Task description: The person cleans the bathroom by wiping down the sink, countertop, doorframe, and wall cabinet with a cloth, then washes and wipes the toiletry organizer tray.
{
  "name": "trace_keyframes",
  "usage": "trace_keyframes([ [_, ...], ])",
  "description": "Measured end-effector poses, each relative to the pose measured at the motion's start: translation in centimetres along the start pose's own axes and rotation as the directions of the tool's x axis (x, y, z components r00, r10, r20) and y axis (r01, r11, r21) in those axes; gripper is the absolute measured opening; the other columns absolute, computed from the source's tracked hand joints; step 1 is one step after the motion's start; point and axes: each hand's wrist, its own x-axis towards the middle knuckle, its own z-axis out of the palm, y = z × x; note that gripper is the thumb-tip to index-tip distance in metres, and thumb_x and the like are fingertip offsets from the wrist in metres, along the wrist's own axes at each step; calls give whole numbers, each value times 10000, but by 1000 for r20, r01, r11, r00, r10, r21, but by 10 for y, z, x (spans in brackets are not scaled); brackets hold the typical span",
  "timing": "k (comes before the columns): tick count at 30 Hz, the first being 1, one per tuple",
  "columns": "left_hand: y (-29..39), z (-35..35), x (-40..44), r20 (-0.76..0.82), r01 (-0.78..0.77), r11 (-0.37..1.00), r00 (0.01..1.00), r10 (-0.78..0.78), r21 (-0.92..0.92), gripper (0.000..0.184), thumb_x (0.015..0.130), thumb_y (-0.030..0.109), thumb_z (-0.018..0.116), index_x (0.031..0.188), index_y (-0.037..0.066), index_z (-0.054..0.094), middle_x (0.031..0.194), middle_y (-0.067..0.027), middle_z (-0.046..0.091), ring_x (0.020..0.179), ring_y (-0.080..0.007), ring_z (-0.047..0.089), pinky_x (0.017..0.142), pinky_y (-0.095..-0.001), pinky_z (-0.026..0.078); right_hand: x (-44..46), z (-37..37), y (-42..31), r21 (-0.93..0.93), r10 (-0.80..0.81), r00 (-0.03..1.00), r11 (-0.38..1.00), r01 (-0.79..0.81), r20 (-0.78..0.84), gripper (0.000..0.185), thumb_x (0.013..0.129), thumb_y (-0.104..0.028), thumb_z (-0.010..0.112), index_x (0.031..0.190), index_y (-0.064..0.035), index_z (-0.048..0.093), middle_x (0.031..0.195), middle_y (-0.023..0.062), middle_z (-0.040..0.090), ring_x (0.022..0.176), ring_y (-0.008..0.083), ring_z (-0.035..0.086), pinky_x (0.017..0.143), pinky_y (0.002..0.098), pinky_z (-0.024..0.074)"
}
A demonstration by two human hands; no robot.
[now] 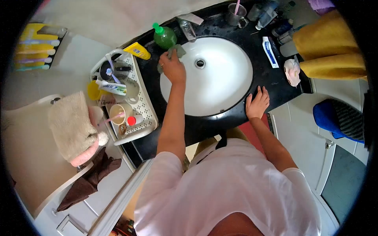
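Observation:
My left hand (173, 70) is closed on a grey-green cloth (178, 50), pressed at the left rim of the white sink (220, 94). Parts of the cloth stick out around the fingers. Just beyond this hand stands a green pump bottle (164, 38), with a yellow tube (138, 51) lying to its left. My right hand (258, 104) rests on the black countertop (212, 128) by the sink's front right edge, fingers stretched out and holding nothing.
A white basket (147, 118) with cups and toothpaste stands left. Behind the sink are the tap (186, 29) and a metal mug (236, 17). On the right lie a toothpaste tube (270, 52), a wrapped soap-like item (292, 72) and a hanging yellow towel (327, 47).

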Motion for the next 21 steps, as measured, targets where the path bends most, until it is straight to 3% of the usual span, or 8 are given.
trace_keyframes([
  [2,20,-2,15,-78,-74,997,994,71,-26,295,812,50,592,1085,113,687,1159,-131,491,1045,-327,494,786,-427,472,2,1,1,-2,-1,1000,1000,1,-5,524,868,-287,530,1327,-49,448,1402,165,394,1313,356,337,1079,502,248],
  [5,31,6,38,-50,-265,947,959,278,180,260,806,93,595,1052,112,679,1170,-49,518,1013,-276,517,751,-417,464,2,1,2,1,-9,1000,1000,9,4,530,867,-280,526,1331,-37,443,1402,171,387,1317,364,328,1076,502,248],
  [8,16,12,45,98,-345,884,938,331,316,276,797,105,602,1063,110,673,1148,-58,534,981,-274,526,731,-412,465,2,-1,2,27,-16,1000,1000,16,9,530,868,-278,527,1330,-32,441,1398,181,386,1318,370,325,1074,504,248],
  [10,3,11,41,80,-381,880,924,374,285,279,796,116,606,1066,117,673,1144,-71,534,976,-279,524,727,-400,464,3,-2,2,27,-10,1000,1000,9,13,530,867,-276,529,1329,-30,442,1396,185,386,1315,373,328,1073,505,249],
  [12,-5,10,34,-28,-308,908,944,329,285,277,802,108,602,1070,114,671,1158,-81,522,989,-287,517,721,-404,467,3,-2,2,22,-5,1000,1000,5,20,530,867,-274,530,1328,-29,443,1393,189,387,1313,377,330,1072,506,249],
  [14,-8,4,23,-4,-278,929,958,288,244,297,823,74,595,1113,96,649,1186,-119,498,1005,-306,506,728,-427,473,3,0,3,33,-10,1000,999,10,10,528,864,-268,535,1325,-26,445,1386,189,392,1306,380,339,1069,506,252],
  [17,6,9,10,-74,75,985,995,-64,156,350,874,18,561,1221,60,580,1214,-183,468,1080,-368,465,836,-445,461,3,-1,2,44,-16,1000,999,16,-4,524,860,-266,537,1317,-26,450,1378,190,400,1297,382,351,1065,510,258],
  [21,25,33,17,-176,-15,997,984,28,72,386,871,6,551,1256,43,555,1248,-180,459,1129,-379,447,886,-429,445,4,-2,3,53,-35,999,998,36,-17,525,853,-260,543,1313,-25,452,1373,190,405,1292,381,359,1059,512,265],
])
